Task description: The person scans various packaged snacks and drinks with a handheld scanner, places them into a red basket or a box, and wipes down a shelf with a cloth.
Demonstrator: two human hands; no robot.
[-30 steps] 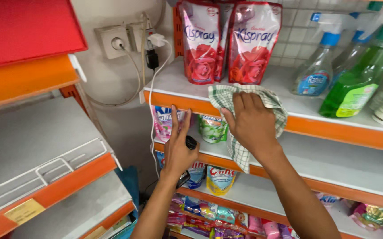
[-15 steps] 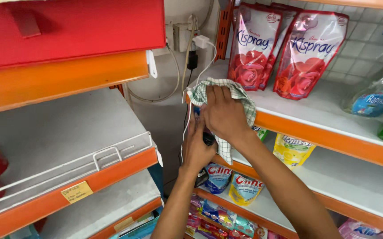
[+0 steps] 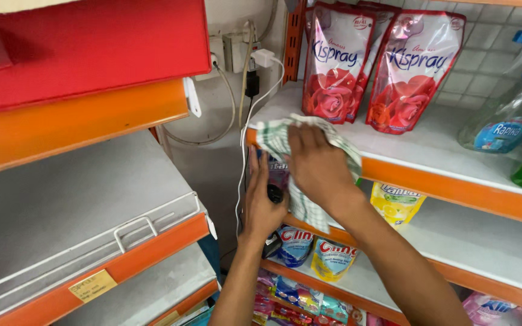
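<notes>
The right hand [image 3: 318,166] lies flat on a green-and-white checked cloth [image 3: 285,142], pressing it onto the front left corner of a white shelf [image 3: 448,151] with an orange edge; the grip is palm-down, fingers spread over the cloth, not curled round it. The cloth's long axis runs from about ten o'clock down to five o'clock, one end bunched on the shelf top and the other hanging over the edge. Just below it at seven o'clock, the left hand [image 3: 262,202] is closed round a small black object [image 3: 275,194], too hidden to name.

At twelve o'clock of the cloth stand two upright red refill pouches [image 3: 363,66] printed with roses. Clear spray bottles [image 3: 508,118] stand at three o'clock. On the shelf below sit a yellow pouch [image 3: 394,202] and blue-and-yellow sachets [image 3: 312,250]. At nine o'clock, a yellow price label [image 3: 92,285] is stuck on the orange edge of a side shelf [image 3: 92,205].
</notes>
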